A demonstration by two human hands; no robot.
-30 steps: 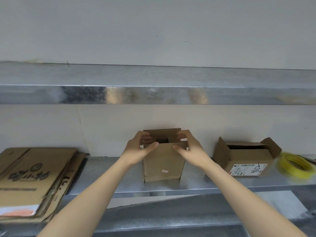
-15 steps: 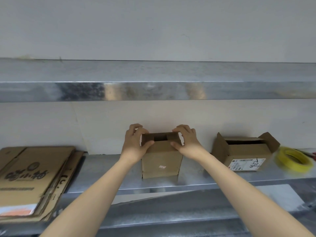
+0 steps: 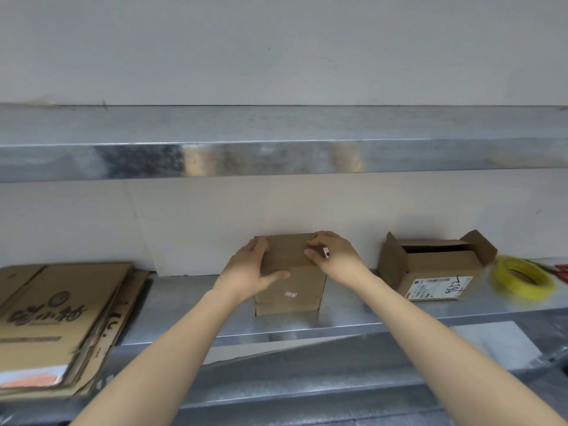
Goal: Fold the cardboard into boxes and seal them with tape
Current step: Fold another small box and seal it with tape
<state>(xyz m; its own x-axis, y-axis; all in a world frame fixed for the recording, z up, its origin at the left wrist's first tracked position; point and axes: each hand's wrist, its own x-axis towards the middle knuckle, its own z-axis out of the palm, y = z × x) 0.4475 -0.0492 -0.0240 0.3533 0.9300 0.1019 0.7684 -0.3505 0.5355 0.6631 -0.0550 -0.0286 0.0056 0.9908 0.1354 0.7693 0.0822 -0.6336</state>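
Two hands are on one box. Our left hand [image 3: 250,272] grips the small box [image 3: 292,285] at its upper left corner, with the thumb laid across the front face and the fingers wrapped over the side and top. Our right hand [image 3: 336,256] clamps the opposite corner, fingers curled over the far edge and thumb pressing on the top flaps [image 3: 287,250]. The box stands upright on the metal shelf [image 3: 184,302], near the back wall and roughly midway along it.

A second ago the flaps stood up and we could see the dark opening. Half a second ago they were partway down with a gap showing. Now they lie flat and the opening is covered. We judge the folding of this end finished, with only our hands keeping it shut, so tape is what it calls for next. We see none on the seam.

Counting outward, there are two erected boxes: this one and an open box [image 3: 436,272] to the right, well apart, its flaps splayed. One roll of yellow tape [image 3: 522,291] lies beyond that. Red handles, likely one pair of scissors [image 3: 564,273], poke in at the right edge. One stack of flattened cardboard [image 3: 55,318] sits at the far left, its several sheets too overlapped to number. One upper shelf [image 3: 276,158] runs overhead.
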